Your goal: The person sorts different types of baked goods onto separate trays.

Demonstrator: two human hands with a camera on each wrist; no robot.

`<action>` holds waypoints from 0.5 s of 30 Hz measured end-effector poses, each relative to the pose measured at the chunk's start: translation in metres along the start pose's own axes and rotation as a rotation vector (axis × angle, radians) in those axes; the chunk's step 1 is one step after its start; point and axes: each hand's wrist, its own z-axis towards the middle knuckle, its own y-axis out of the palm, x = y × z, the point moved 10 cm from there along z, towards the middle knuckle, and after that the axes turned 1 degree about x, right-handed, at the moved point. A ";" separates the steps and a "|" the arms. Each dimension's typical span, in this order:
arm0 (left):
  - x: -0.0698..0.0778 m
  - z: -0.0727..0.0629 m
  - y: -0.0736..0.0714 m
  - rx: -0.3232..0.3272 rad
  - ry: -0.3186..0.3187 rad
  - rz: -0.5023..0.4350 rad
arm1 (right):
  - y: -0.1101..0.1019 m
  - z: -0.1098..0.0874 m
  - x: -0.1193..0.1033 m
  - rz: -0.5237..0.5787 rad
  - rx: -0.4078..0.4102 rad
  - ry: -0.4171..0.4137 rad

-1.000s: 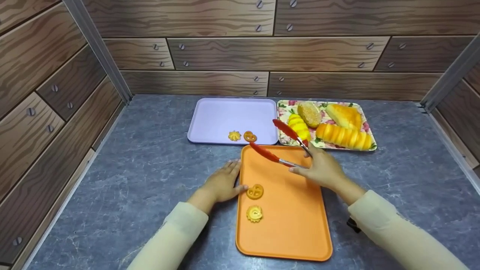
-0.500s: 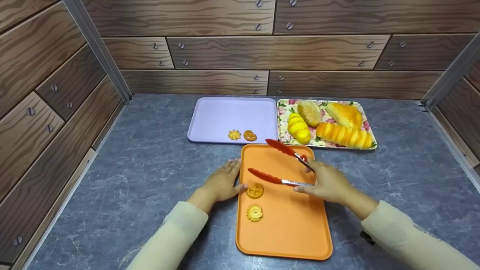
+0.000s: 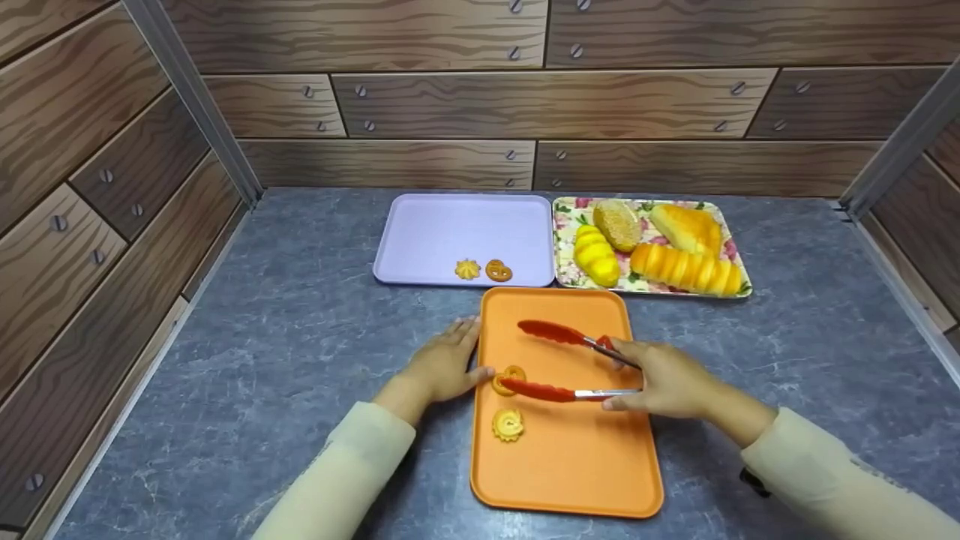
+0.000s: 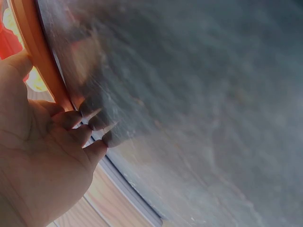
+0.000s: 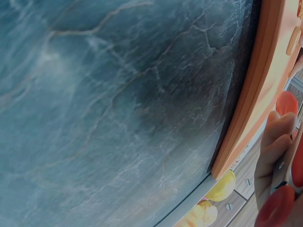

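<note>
In the head view my right hand [image 3: 671, 379] holds red-tipped tongs [image 3: 551, 332] with their arms spread wide. They hang over the orange tray [image 3: 570, 472]. The nearer red tip overlaps a pretzel-shaped cookie [image 3: 514, 373] at the tray's left side. Just below it lies a round, scalloped cookie [image 3: 508, 425]. My left hand [image 3: 442, 365] rests at the tray's left edge, fingers fairly straight, thumb over the rim close to the pretzel-shaped cookie. The left wrist view shows the left fingertips [image 4: 97, 150] down at the table beside the tray.
Behind the orange tray, a lilac tray [image 3: 457, 225] bears a star-shaped cookie [image 3: 467, 269] and another pretzel-shaped cookie [image 3: 498, 271]. To its right, a flowered tray [image 3: 568, 271] carries several breads. Wood-patterned walls [image 3: 435, 105] close off the back and sides.
My right hand has drawn the spread tongs back from the far trays, toward me and down, to over the pretzel-shaped cookie on the orange tray. My left hand has stayed in place.
</note>
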 end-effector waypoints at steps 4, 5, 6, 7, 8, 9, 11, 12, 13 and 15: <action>0.001 0.000 0.000 -0.001 0.005 0.005 | 0.003 0.000 -0.002 -0.024 -0.022 -0.024; 0.001 0.000 0.000 0.002 0.007 0.007 | 0.003 0.000 -0.003 -0.031 -0.029 -0.029; 0.001 0.000 0.000 0.002 0.006 0.009 | 0.003 0.000 -0.004 -0.037 -0.035 -0.033; 0.001 0.000 0.000 0.003 0.006 0.011 | 0.003 0.000 -0.004 -0.045 -0.041 -0.037; 0.000 0.000 0.000 0.004 0.006 0.013 | 0.003 0.000 -0.005 -0.051 -0.046 -0.041; 0.000 0.000 0.000 0.006 0.006 0.013 | 0.003 0.000 -0.006 -0.056 -0.051 -0.043; 0.000 0.001 0.001 0.005 0.004 0.016 | 0.003 0.001 -0.007 -0.063 -0.061 -0.045; 0.000 0.001 0.001 0.004 0.001 0.017 | 0.004 0.001 -0.008 -0.064 -0.067 -0.046; 0.000 0.001 0.001 0.005 0.001 0.018 | 0.004 0.001 -0.008 -0.065 -0.072 -0.047; -0.001 0.001 0.001 0.004 -0.001 0.019 | 0.005 0.002 -0.009 -0.066 -0.085 -0.046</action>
